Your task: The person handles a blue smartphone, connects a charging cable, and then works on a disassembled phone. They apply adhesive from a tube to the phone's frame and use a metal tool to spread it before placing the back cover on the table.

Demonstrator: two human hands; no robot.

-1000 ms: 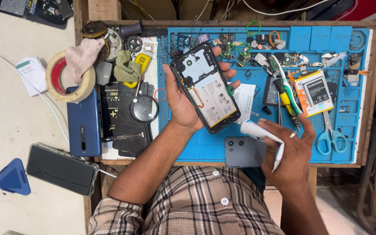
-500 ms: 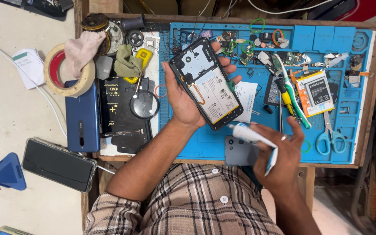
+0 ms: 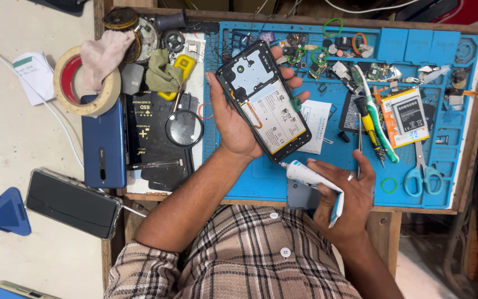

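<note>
My left hand [image 3: 233,119] grips the opened black phone [image 3: 264,101] (long axis slanting); my right hand [image 3: 343,194] holds the white glue tube [image 3: 308,177], nozzle just below it.

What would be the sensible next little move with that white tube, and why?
Probably bring the white tube's nozzle up to the opened phone's lower edge. The right hand holds the tube just below the phone, nozzle pointing toward it, not yet touching, while the left hand holds the phone open-side up.
</note>
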